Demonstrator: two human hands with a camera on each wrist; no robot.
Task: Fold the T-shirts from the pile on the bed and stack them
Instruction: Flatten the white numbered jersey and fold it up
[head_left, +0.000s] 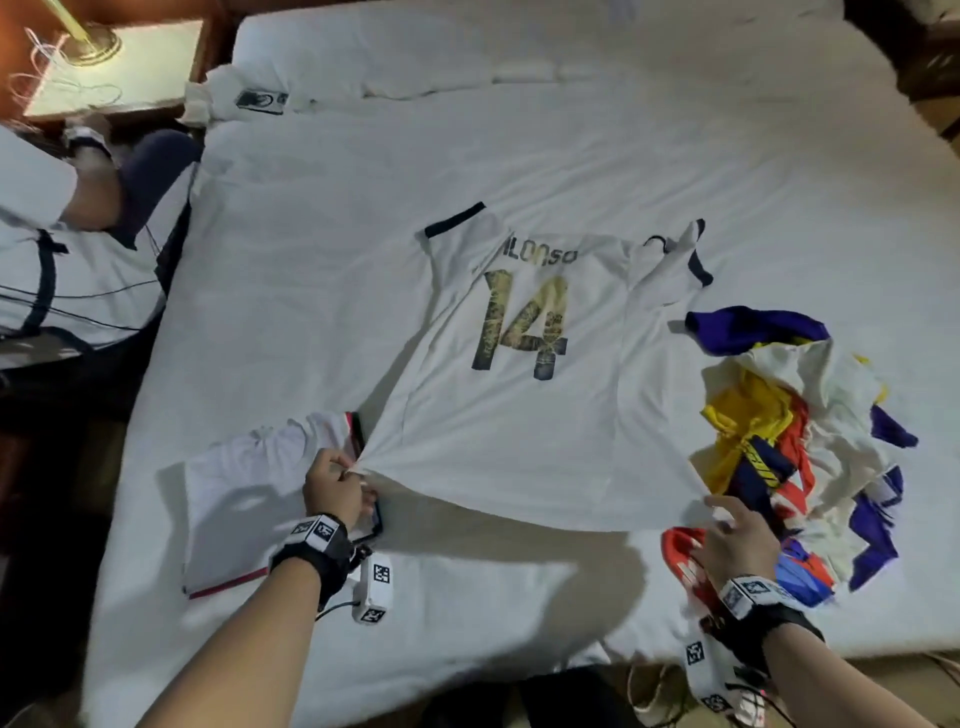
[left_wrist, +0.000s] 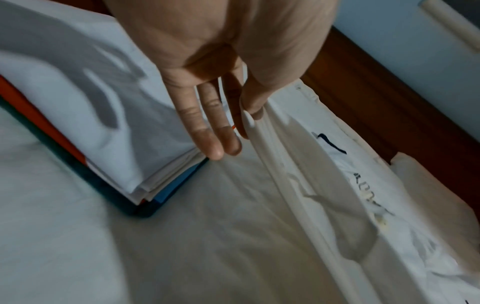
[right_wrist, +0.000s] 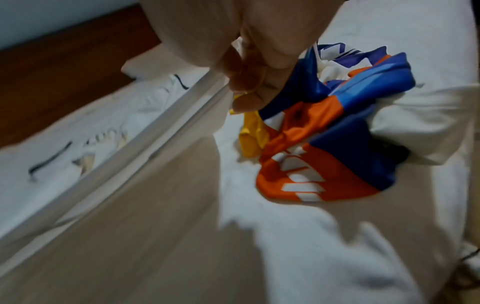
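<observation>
We have the white shirt (head_left: 519, 415) spread back-up on the bed (head_left: 571, 130), its hem lifted toward us. Our left hand (head_left: 332, 486) pinches one hem corner between thumb and forefinger, the other fingers (left_wrist: 207, 131) straight; our right hand (head_left: 737, 540) curls round the other corner. The far right sleeve looks crumpled, so a fold made now may trap that crease. The left corner hangs just above the stack (head_left: 249, 499) of folded shirts, so dragging the cloth sideways could skew it. The right corner sits against the pile (head_left: 795, 441), and a pull there might snag a loose jersey and carry it along.
</observation>
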